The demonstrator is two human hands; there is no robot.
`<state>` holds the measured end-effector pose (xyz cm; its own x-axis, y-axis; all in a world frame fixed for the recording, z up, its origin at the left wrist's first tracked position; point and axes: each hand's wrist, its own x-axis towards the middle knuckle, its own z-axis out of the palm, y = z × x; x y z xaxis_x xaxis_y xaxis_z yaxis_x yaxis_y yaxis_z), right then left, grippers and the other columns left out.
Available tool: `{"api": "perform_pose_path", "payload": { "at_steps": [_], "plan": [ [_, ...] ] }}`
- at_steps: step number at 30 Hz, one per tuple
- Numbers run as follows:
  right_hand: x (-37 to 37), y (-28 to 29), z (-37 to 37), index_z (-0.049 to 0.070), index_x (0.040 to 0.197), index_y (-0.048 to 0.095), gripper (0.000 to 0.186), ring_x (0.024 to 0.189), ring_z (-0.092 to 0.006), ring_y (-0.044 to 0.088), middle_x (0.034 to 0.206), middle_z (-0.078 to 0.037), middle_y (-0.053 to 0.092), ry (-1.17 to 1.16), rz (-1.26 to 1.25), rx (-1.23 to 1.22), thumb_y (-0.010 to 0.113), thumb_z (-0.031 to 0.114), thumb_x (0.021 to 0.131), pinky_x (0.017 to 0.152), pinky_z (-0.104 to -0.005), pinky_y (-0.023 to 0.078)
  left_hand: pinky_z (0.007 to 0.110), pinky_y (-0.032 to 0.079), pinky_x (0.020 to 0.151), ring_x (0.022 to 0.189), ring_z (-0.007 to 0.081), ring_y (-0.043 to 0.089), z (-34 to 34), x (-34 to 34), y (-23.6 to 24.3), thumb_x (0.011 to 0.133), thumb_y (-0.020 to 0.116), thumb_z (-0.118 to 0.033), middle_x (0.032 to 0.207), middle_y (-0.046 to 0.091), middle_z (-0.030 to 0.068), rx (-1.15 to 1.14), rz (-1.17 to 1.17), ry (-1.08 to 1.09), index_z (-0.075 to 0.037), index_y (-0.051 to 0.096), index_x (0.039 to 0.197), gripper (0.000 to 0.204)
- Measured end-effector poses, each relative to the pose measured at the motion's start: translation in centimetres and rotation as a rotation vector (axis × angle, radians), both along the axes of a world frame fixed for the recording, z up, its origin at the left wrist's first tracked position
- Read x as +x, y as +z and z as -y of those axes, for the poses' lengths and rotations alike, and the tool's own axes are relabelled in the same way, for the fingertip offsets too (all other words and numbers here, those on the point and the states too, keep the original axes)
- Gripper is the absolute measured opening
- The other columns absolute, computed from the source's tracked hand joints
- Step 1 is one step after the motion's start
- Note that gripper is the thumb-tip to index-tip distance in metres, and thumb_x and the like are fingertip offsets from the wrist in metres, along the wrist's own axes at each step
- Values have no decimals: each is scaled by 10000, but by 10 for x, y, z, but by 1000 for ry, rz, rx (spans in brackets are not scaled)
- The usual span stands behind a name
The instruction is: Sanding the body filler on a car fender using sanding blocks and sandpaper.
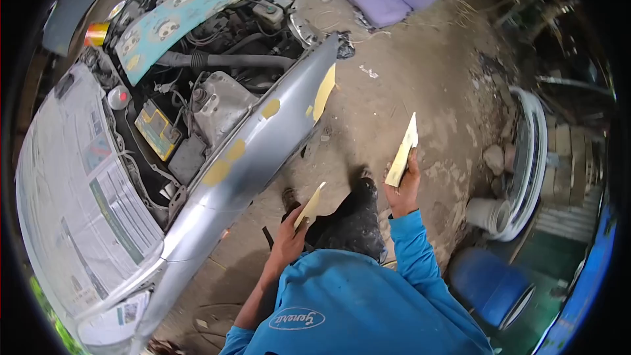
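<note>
My right hand (404, 190), raised over the dirt floor, is closed on a flat, tapering putty spreader (401, 161) coated pale yellow, its whitish tip pointing up. Lower and to the left, my left hand (288, 239) grips a second flat spreader (311, 206), also pale yellow with a light tip. Both are held apart from the silver car fender (244, 151), which runs diagonally to the left of my hands. Yellow filler patches (225, 163) mark its surface, with a larger patch (324, 94) near its front end.
The engine bay (217, 92) lies open, partly covered by a turquoise cloth (181, 20). Newspaper sheets (92, 190) cover the windscreen area. Purple seats (378, 0) lie ahead. At right are a white bumper (536, 158), a bucket (488, 214) and a blue drum (490, 283).
</note>
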<state>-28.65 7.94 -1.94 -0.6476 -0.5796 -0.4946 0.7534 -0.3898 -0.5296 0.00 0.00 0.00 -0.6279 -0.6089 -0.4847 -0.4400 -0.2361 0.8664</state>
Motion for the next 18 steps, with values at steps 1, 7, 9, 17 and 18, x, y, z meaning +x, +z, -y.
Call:
{"api": "perform_pose_path", "payload": {
  "at_steps": [1,7,9,17,18],
  "plan": [
    [-8,-1,5,191,1152,593,300,672,-140,625,802,10,637,14,31,32,574,416,956,546,-282,517,325,381,1023,1201,275,544,-10,1,-6,990,494,-108,1266,592,198,1,9,29,-12,472,1367,390],
    [-145,3,134,195,1123,598,244,648,-112,588,802,42,603,300,-79,78,520,388,996,555,-254,492,323,407,1002,1161,240,565,-33,-115,-38,977,473,-60,1240,605,176,50,92,385,-5,473,1364,391],
    [-174,-7,173,193,1118,594,264,646,-107,575,815,46,585,455,-141,11,507,411,998,564,-247,484,321,401,1005,1160,223,557,-64,-144,-55,982,459,-61,1245,601,158,-35,176,467,-10,470,1371,393],
    [-249,-98,303,99,1259,536,364,987,-157,610,1093,-15,612,691,-780,-169,439,367,1032,842,-283,513,306,426,934,1048,167,551,-112,-219,-58,977,457,-51,1148,638,148,113,98,1015,35,529,1294,336],
    [-231,-89,315,110,1242,547,353,979,-156,613,1092,-8,617,646,-545,-123,454,372,1024,823,-283,515,310,437,888,984,154,546,-117,-215,-69,970,460,-48,1060,654,141,135,127,1122,57,549,1249,312]
  ]
}}
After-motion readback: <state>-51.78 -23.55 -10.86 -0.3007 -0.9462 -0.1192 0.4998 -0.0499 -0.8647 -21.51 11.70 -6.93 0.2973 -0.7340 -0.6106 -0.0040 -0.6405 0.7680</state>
